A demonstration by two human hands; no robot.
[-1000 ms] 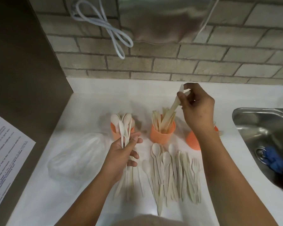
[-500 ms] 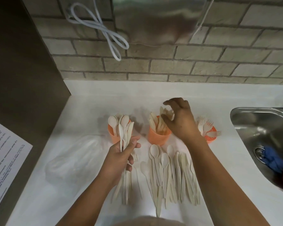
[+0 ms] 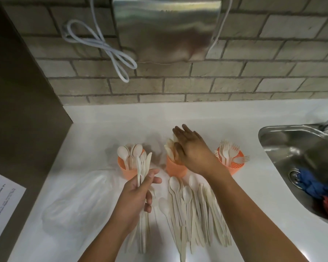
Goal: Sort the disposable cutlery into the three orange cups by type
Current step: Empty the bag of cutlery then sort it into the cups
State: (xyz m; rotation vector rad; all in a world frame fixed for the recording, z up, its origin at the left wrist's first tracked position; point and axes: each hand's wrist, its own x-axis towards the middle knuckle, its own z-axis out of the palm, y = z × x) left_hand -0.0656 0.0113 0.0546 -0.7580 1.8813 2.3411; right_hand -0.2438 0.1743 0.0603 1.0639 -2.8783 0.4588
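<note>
Both forearms bare to frame edge — no sleeves, left hand [image 3: 134, 197] & right hand [image 3: 192, 150] ungloved.

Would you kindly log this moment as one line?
left hand: holds cutlery bundle | right hand: open, flat over middle cup | forks in right cup | unsorted pile on counter

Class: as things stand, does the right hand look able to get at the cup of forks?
Probably yes: the right hand is open beside the fork cup, with nothing between them.
</note>
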